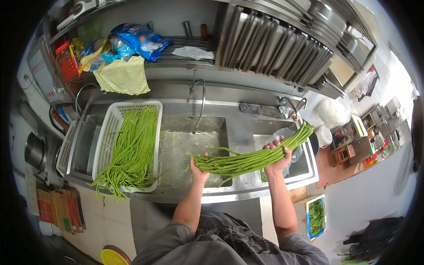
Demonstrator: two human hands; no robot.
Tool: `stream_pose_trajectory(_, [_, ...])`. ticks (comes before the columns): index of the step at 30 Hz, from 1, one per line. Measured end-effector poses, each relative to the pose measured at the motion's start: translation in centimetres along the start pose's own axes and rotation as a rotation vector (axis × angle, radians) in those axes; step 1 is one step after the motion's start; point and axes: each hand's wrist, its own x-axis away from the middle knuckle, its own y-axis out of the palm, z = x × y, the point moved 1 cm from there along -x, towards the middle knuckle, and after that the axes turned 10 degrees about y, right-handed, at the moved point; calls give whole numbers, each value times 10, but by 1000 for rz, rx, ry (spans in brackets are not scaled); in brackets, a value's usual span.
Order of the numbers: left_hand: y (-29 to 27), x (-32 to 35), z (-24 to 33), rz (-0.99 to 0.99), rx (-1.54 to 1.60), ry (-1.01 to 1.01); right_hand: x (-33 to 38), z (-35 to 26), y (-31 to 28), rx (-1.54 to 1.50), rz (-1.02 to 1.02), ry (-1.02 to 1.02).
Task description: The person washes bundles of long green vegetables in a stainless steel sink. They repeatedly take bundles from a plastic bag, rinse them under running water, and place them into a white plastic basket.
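A thick bundle of long green beans (247, 162) stretches across both my hands, above the sinks. My left hand (199, 169) grips its left end over the front part of the middle sink (190, 137). Near the other end my right hand (277, 159) is wrapped around the beans from below, over the right sink (265, 129). The bundle slants upward to the right, and a few beans stick out loose. On the left, a white plastic basket (102, 132) holds a large heap of long beans (132, 145), some hanging over its front edge.
A curved faucet (203, 104) reaches over the middle sink. Above, a shelf carries a blue bag (141, 40), a yellow cloth (123, 76) and a row of metal trays (269, 44). A box of leafy greens (316, 217) stands on the floor at right.
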Motion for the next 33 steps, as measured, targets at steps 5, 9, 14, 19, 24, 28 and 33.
stream_pose_trajectory(5, [28,20,-5,-109,-99,-4,11,-49,-37,48,32,-51])
stream_pose_trajectory(9, [65,40,-15,-233,-120,87,4,-83,-60,59,160,-155])
stream_pose_trajectory(14, [132,78,-14,-305,-122,188,18,-115,-65,110,172,-108])
stream_pose_trajectory(19, [145,73,-14,-201,-197,247,8,-128,-81,23,201,7])
stream_pose_trajectory(24, [148,71,-11,-89,-256,254,13,-130,-62,61,166,-57])
stream_pose_trajectory(28, [158,75,5,-171,-226,264,11,-118,-32,51,-150,-185])
stream_pose_trajectory(33, [169,97,27,-232,-265,299,-12,-109,-19,-27,-141,-75])
